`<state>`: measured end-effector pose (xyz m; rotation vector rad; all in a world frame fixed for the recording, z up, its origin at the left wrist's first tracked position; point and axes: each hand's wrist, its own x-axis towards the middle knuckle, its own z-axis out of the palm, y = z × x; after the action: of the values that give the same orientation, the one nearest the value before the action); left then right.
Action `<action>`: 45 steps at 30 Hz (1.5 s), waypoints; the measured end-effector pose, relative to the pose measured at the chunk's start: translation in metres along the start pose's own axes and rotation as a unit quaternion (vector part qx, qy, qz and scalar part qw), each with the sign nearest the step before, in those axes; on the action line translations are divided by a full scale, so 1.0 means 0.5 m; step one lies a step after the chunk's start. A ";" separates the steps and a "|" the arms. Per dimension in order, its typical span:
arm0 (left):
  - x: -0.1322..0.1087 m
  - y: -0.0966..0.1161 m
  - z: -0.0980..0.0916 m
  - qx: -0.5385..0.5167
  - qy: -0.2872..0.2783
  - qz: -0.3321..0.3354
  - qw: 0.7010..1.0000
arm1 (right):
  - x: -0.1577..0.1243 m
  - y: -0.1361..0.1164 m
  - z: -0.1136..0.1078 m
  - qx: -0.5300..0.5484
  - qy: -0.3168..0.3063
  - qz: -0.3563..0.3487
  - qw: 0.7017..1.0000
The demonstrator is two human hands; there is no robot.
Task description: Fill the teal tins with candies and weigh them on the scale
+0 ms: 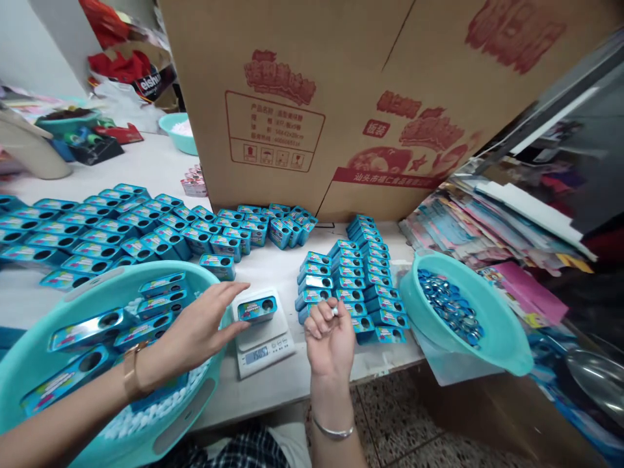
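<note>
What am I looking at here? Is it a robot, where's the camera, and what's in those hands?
No robot here! These are a person's two bare hands, seen by one camera worn on their head, looking forward and down.

On the table is a little scale with a blue box on it. More blue boxes stand in groups behind and beside it. The left tub holds boxes and white pellets; the right tub holds shiny round pieces.

The right hand pinches a small white piece. The left hand is open beside the scale's box.
</note>
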<state>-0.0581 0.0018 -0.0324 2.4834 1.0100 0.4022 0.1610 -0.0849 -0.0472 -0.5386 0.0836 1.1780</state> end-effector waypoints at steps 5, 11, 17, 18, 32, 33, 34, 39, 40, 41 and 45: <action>0.044 0.013 0.034 -0.022 -0.023 0.009 0.999 | 0.016 0.061 0.032 -0.020 0.021 0.001 1.000; 0.071 0.025 0.070 -0.076 -0.031 -0.005 0.997 | 0.040 0.129 0.064 -0.081 0.028 -0.042 0.995; 0.075 0.022 0.073 -0.099 -0.028 -0.012 0.995 | 0.057 0.123 0.057 -0.032 0.039 -0.012 0.999; 0.074 0.020 0.073 -0.103 -0.029 -0.014 0.994 | 0.060 0.117 0.055 -0.037 0.039 -0.010 0.999; 0.051 -0.003 0.037 -0.103 -0.027 -0.024 0.994 | 0.059 0.042 0.035 -0.040 -0.038 0.010 0.998; 0.044 -0.006 0.021 -0.105 -0.015 -0.029 0.994 | 0.054 0.025 0.032 -0.037 -0.041 0.000 0.998; 0.036 -0.011 0.003 -0.106 -0.002 -0.035 0.994 | 0.049 0.006 0.028 -0.031 -0.043 -0.015 0.998; -0.005 -0.037 -0.055 -0.098 0.028 -0.078 0.992 | 0.030 -0.064 0.006 0.002 -0.032 -0.075 0.997; -0.010 -0.042 -0.057 -0.095 0.027 -0.084 0.992 | 0.029 -0.070 0.002 0.011 -0.029 -0.076 0.997; -0.015 -0.045 -0.056 -0.092 0.023 -0.087 0.992 | 0.029 -0.072 -0.001 0.019 -0.026 -0.075 0.997; -0.020 -0.044 -0.043 -0.047 0.003 -0.069 0.996 | 0.031 -0.067 -0.008 0.037 -0.018 -0.058 0.997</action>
<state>-0.0868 0.0146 -0.0256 2.3146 1.1321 0.4044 0.1978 -0.0827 -0.0437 -0.4504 0.0646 1.0668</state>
